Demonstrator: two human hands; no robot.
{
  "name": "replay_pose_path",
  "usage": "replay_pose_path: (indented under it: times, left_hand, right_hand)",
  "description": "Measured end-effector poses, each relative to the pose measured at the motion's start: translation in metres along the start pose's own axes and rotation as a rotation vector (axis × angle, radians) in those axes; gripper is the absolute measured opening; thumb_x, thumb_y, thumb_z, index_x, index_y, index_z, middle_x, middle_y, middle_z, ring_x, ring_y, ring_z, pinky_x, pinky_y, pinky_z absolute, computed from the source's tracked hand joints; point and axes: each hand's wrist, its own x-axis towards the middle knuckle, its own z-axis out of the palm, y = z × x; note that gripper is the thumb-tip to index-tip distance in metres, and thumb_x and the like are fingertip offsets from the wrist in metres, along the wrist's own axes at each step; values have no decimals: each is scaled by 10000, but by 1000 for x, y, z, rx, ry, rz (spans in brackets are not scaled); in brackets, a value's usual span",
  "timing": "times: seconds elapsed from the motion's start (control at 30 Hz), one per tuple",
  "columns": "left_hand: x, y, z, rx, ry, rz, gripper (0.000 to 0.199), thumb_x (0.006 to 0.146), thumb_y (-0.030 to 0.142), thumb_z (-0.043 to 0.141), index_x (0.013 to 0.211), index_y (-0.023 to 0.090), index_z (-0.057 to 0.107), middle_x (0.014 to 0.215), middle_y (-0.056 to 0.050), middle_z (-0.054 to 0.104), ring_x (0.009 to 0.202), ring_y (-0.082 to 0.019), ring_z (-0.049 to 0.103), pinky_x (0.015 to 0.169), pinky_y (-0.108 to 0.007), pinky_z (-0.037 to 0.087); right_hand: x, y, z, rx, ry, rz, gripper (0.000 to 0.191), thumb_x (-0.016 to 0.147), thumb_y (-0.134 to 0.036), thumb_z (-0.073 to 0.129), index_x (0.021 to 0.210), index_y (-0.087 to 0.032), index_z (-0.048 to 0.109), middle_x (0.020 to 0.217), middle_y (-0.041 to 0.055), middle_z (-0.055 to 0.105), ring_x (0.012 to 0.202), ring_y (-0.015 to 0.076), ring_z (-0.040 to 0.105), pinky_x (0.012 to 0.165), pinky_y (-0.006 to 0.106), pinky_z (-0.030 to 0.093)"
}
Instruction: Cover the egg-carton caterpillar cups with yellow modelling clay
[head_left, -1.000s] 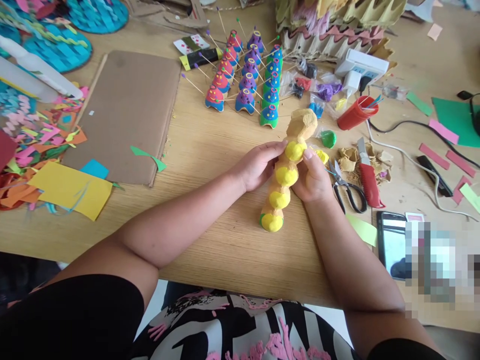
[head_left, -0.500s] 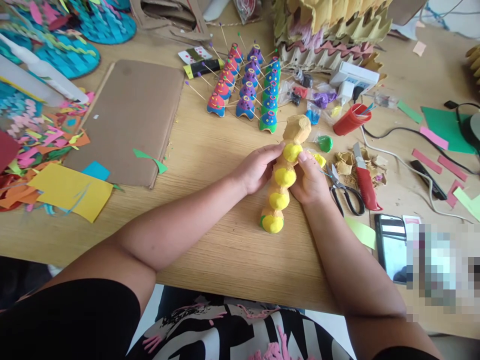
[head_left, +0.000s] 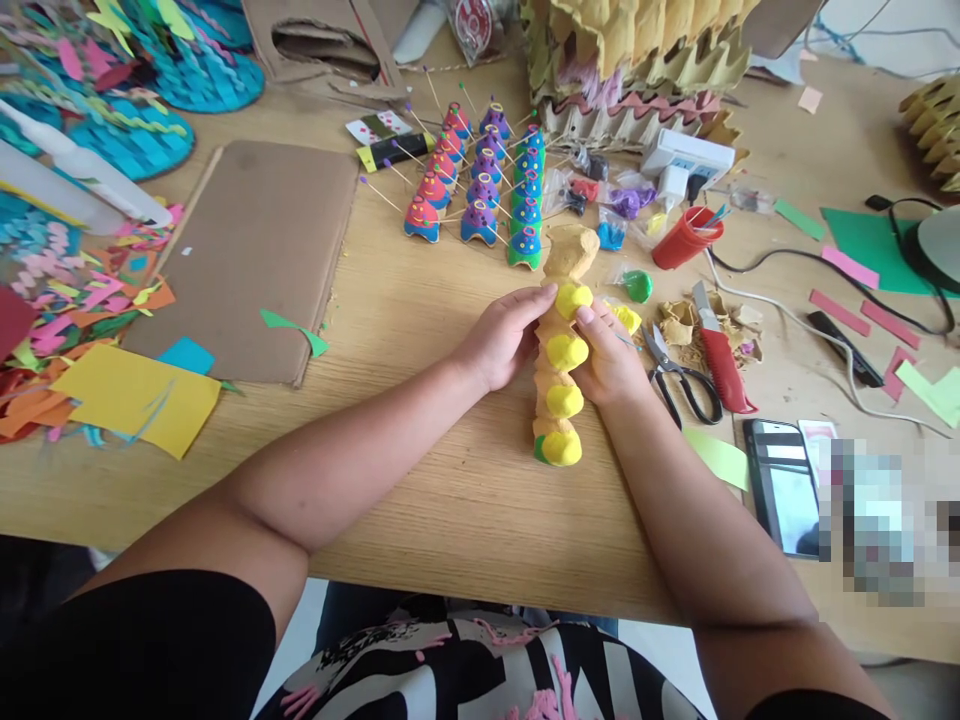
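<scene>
A strip of egg carton (head_left: pixel 553 385) with a row of bumps lies between my hands, its long side running toward me. Yellow clay (head_left: pixel 567 352) covers the tops of several bumps, while the farthest bump (head_left: pixel 571 252) is bare. Some green shows at the near end. My left hand (head_left: pixel 510 335) grips the strip from the left, thumb near the second bump from the far end. From the right, my right hand (head_left: pixel 609 355) holds it, thumb against the yellow clay of that same bump. The undersides of both hands are hidden.
Painted carton caterpillars (head_left: pixel 480 190) stand behind the strip. Scissors (head_left: pixel 682 378), a red-handled knife (head_left: pixel 724 355), a red cup (head_left: pixel 686 238) and a phone (head_left: pixel 784 490) lie right. A cardboard sheet (head_left: pixel 247 260) and paper scraps (head_left: pixel 139 390) are left. Egg trays (head_left: pixel 637 60) are stacked behind.
The strip's near end has swung slightly to the right, and its side faces me more. Both hands keep their hold. The whole view has shifted a little.
</scene>
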Motion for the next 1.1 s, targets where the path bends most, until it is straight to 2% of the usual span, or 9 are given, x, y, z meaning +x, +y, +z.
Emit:
replay_pose_path:
  times: [0.17, 0.3, 0.47, 0.6, 0.7, 0.77, 0.87, 1.0, 1.1]
  left_hand:
    - [-2, 0, 0, 11, 36, 22, 265, 949, 441, 802, 899, 184, 760, 866, -41, 801, 896, -218, 766, 823, -324, 552]
    - [1, -1, -3, 75, 23, 58, 300, 932, 492, 807, 883, 198, 764, 890, -51, 809, 914, -246, 771, 807, -346, 555]
    - [4, -2, -4, 60, 21, 38, 288, 932, 500, 811, 894, 217, 767, 890, -54, 807, 952, -266, 771, 834, -361, 549]
    - [1, 0, -2, 25, -87, 43, 389, 960, 569, 755, 910, 183, 764, 898, -66, 790, 874, -221, 737, 764, -321, 531]
    - [-2, 3, -2, 72, -186, 64, 363, 915, 530, 826, 924, 171, 775, 871, -46, 773, 776, -170, 686, 725, -283, 511]
    - [-2, 3, -3, 108, -172, 75, 312, 863, 461, 895, 914, 174, 783, 842, -27, 760, 751, -150, 672, 735, -273, 510]
    - [1, 1, -5, 134, -91, 89, 278, 809, 396, 946, 873, 184, 778, 819, -4, 754, 742, -140, 676, 742, -279, 508]
    - [3, -2, -8, 181, -66, 169, 335, 756, 430, 982, 837, 180, 774, 806, 9, 745, 740, -124, 651, 737, -271, 491]
    - [3, -2, -8, 243, -67, 234, 385, 736, 473, 988, 797, 168, 761, 780, 16, 720, 738, -108, 625, 736, -254, 482]
  right_hand:
    - [0, -2, -1, -30, 10, 35, 498, 660, -645, 946, 904, -277, 717, 809, -5, 772, 929, 251, 770, 823, 423, 672]
    - [2, -3, -2, -61, 8, 50, 529, 765, -781, 793, 926, -287, 694, 885, 40, 807, 1065, 289, 782, 844, 448, 675]
    - [5, -1, -4, -35, -8, 50, 477, 754, -719, 840, 890, -293, 673, 882, 28, 812, 1088, 276, 782, 890, 434, 674]
    - [5, -1, -4, 15, -2, 59, 499, 779, -735, 819, 958, -296, 664, 894, 22, 818, 1095, 294, 783, 908, 491, 670]
    - [5, -1, -3, 32, 29, 89, 534, 775, -757, 812, 989, -294, 653, 890, 22, 817, 1103, 300, 781, 907, 502, 667]
    - [5, -1, -3, 21, 37, 80, 546, 746, -757, 833, 951, -288, 640, 884, 23, 812, 1108, 295, 778, 902, 484, 671]
    - [6, -1, -3, -40, 17, 39, 517, 776, -762, 800, 892, -290, 624, 905, 26, 812, 1136, 279, 767, 916, 465, 672]
    - [5, -3, -3, -73, 0, 31, 486, 799, -755, 781, 918, -302, 651, 945, 13, 821, 1173, 281, 751, 968, 472, 660]
    - [3, -5, -2, -41, 8, 51, 474, 796, -735, 790, 891, -294, 644, 946, 24, 821, 1173, 295, 758, 948, 493, 674]
